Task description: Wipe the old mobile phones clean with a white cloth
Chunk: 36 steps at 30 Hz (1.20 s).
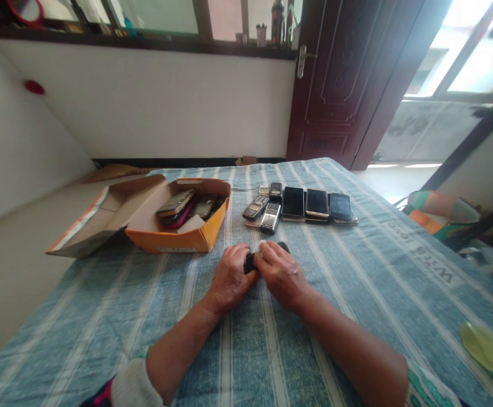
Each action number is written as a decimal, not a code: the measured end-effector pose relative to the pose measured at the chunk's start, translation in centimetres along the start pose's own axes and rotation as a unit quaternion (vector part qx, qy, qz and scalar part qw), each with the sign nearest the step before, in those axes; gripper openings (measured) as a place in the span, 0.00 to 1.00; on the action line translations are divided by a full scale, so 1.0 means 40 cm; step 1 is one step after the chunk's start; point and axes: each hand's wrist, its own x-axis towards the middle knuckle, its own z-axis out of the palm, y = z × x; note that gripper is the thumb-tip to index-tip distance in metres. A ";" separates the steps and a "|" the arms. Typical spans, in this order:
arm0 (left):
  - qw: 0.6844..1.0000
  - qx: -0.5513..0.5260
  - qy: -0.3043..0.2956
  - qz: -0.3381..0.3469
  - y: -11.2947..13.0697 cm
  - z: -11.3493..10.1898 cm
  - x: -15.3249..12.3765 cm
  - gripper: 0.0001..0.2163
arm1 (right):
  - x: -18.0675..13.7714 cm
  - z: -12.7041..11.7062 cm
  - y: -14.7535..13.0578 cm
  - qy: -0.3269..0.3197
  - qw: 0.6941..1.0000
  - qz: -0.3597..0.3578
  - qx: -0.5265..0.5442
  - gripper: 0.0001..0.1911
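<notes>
My left hand (232, 273) is closed around one end of a small black phone (249, 263), which is mostly hidden by my fingers. My right hand (283, 272) is closed with its fingertips against the same phone, pinching a bit of white tissue or cloth (262, 243). A dark rounded end shows beyond the right knuckles; I cannot tell if it belongs to the same phone. Just past my hands lie several keypad phones, among them a silver one (270, 217) and a dark one (255, 207). Beside them, phones with large screens, such as a black one (293, 202), lie in short stacks.
Left of my hands stands an open orange box (178, 242) with several phones (176, 203) inside, its lid (97, 217) folded out leftward. A striped blue cloth (178, 339) covers the table. A yellow translucent object (489, 350) lies at the right edge. Beyond is a brown door (335, 73).
</notes>
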 end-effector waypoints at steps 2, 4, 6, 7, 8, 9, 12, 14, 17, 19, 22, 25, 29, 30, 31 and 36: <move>1.000 -0.003 0.001 -0.004 0.001 0.001 0.000 0.11 | -0.002 -0.003 0.007 0.004 1.000 0.017 -0.006 0.09; 1.000 -0.004 0.002 -0.009 0.002 0.001 -0.001 0.13 | -0.006 -0.006 0.010 0.009 1.000 0.021 -0.004 0.09; 1.000 -0.002 0.002 -0.009 0.004 0.000 -0.002 0.12 | -0.009 -0.009 0.006 0.011 1.000 0.007 0.004 0.10; 1.000 -0.001 0.001 -0.006 0.005 0.000 -0.002 0.10 | -0.010 -0.009 0.002 0.012 1.000 -0.005 0.009 0.11; 1.000 0.000 -0.001 -0.002 0.007 -0.001 -0.002 0.09 | -0.010 -0.009 -0.002 0.012 1.000 -0.016 0.015 0.12; 1.000 0.002 -0.002 0.003 0.009 -0.003 -0.002 0.08 | -0.008 -0.008 -0.006 0.012 0.999 -0.025 0.020 0.12; 1.000 0.002 -0.006 0.013 0.014 -0.007 0.000 0.07 | 0.002 -0.004 -0.013 0.009 0.999 -0.029 0.029 0.11; 1.000 0.000 -0.008 0.014 0.017 -0.010 0.002 0.06 | 0.009 0.000 -0.013 0.003 0.999 -0.020 0.027 0.10; 1.000 -0.002 -0.012 0.019 0.017 -0.010 0.003 0.06 | 0.011 0.000 -0.015 -0.010 1.000 -0.015 0.017 0.11; 1.000 -0.001 -0.011 0.021 0.014 -0.008 0.001 0.06 | 0.007 -0.004 -0.022 -0.023 1.000 -0.019 0.011 0.12; 1.000 0.010 -0.008 0.021 0.010 -0.006 -0.003 0.07 | -0.004 -0.014 -0.034 -0.036 0.999 -0.017 0.005 0.11; 1.000 0.017 -0.015 0.021 0.011 -0.007 -0.006 0.07 | -0.007 -0.020 -0.038 -0.043 0.999 -0.010 0.002 0.11; 1.000 0.012 -0.020 0.015 0.016 -0.010 -0.005 0.07 | 0.003 -0.015 -0.031 -0.035 0.999 -0.001 0.001 0.11; 1.000 0.010 -0.020 0.013 0.016 -0.010 -0.004 0.07 | 0.006 -0.012 -0.030 -0.033 0.999 0.001 0.002 0.10; 1.000 0.009 -0.020 0.012 0.017 -0.011 -0.004 0.07 | 0.008 -0.009 -0.029 -0.032 0.999 0.001 0.003 0.10; 1.000 0.008 -0.020 0.013 0.017 -0.017 -0.005 0.08 | -0.001 -0.006 -0.038 -0.024 1.000 -0.015 0.001 0.11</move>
